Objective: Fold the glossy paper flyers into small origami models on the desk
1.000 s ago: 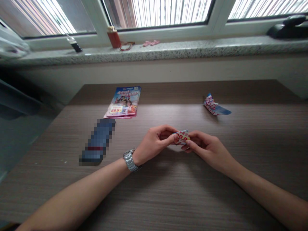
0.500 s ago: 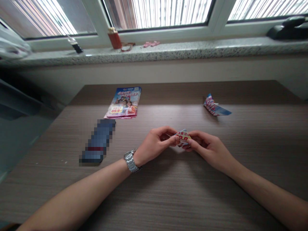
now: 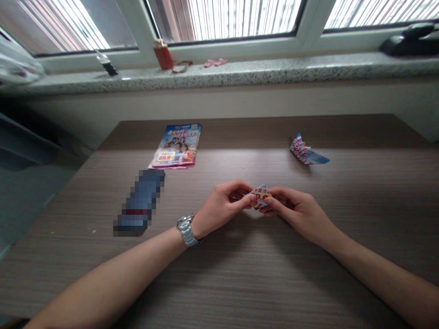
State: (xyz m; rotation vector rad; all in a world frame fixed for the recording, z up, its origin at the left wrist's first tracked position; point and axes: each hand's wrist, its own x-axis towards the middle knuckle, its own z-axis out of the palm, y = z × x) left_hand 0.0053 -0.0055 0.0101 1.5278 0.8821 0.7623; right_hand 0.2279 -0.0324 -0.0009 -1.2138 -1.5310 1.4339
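Note:
Both of my hands meet over the middle of the wooden table (image 3: 240, 283). Between them is a small folded piece of printed paper (image 3: 261, 194), red, white and blue. My left hand (image 3: 221, 208), with a metal watch on its wrist, pinches the paper's left side with thumb and forefinger. My right hand (image 3: 297, 211) pinches its right side, fingers curled round it. Most of the paper is hidden by my fingers.
A stack of colourful flyers (image 3: 177, 145) lies at the back left of the table. A folded paper shape (image 3: 306, 151) rests at the back right. A blurred dark blue object (image 3: 140, 202) lies to the left. The stone windowsill (image 3: 240, 71) holds a red container (image 3: 163, 54) and small items.
The folded paper has been pressed slightly tighter between my fingers and shows less. My hands have hardly shifted.

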